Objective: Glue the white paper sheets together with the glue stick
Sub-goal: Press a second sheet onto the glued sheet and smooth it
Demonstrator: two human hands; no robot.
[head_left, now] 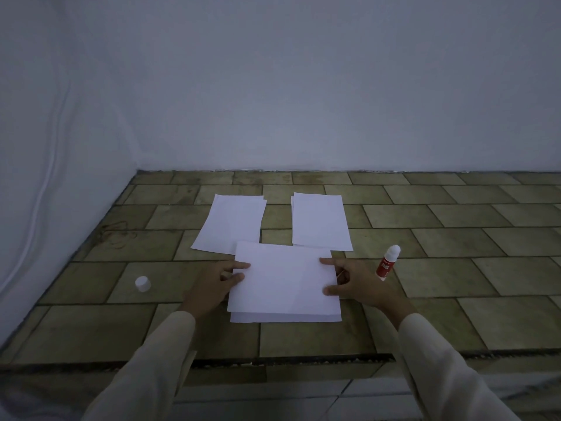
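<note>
Two white paper sheets (285, 284) lie stacked on the tiled surface in front of me, the lower one peeking out at the near edge. My left hand (214, 285) grips the top sheet's left edge, fingers on top. My right hand (353, 284) pinches its right edge between thumb and forefinger. A red and white glue stick (387, 264) stands uncapped just right of my right hand. Its white cap (142, 284) rests to the left of my left hand.
Two more piles of white sheets lie farther back, one at the left (230, 223) and one at the right (318, 221). A pale wall rises behind the tiled surface (455, 238). The surface's near edge (288, 358) drops off below my forearms.
</note>
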